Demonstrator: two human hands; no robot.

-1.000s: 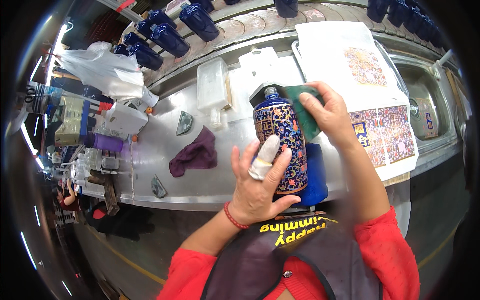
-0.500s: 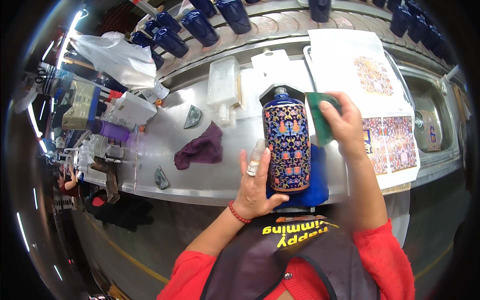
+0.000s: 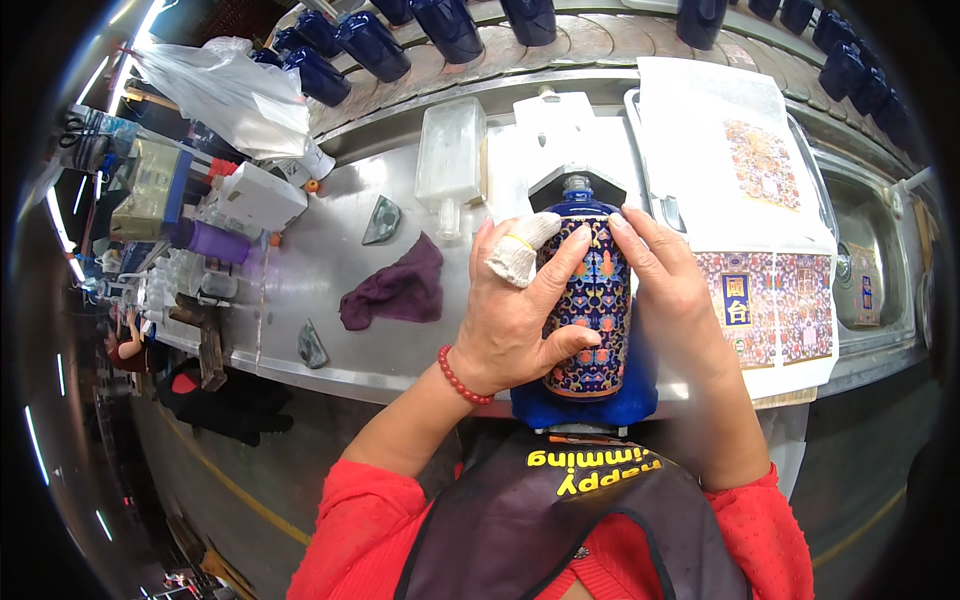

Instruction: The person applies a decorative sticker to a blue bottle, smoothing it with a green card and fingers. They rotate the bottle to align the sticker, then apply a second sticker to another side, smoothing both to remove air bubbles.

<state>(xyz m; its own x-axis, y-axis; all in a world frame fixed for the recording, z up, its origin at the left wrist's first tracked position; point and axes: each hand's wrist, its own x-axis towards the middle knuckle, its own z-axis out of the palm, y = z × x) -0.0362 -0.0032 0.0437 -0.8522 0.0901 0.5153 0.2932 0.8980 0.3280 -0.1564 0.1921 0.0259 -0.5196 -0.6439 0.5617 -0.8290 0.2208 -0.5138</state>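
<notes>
Your hands hold a blue bottle (image 3: 590, 300) covered in a bright flower pattern, upright on a blue stand (image 3: 585, 405) at the near edge of the metal bench (image 3: 300, 270). Your left hand (image 3: 520, 310) wraps its left side, one finger wearing a white cloth cap; your right hand (image 3: 665, 290) presses flat against its right side. Both hands are closed on the bottle. You seem to be smoothing the patterned sheet onto the glass. The next move likely calls for firm, even pressure while the bottle stays upright. Just right of your grip lie printed sheets (image 3: 765, 300); left lies a purple rag (image 3: 395, 290).
</notes>
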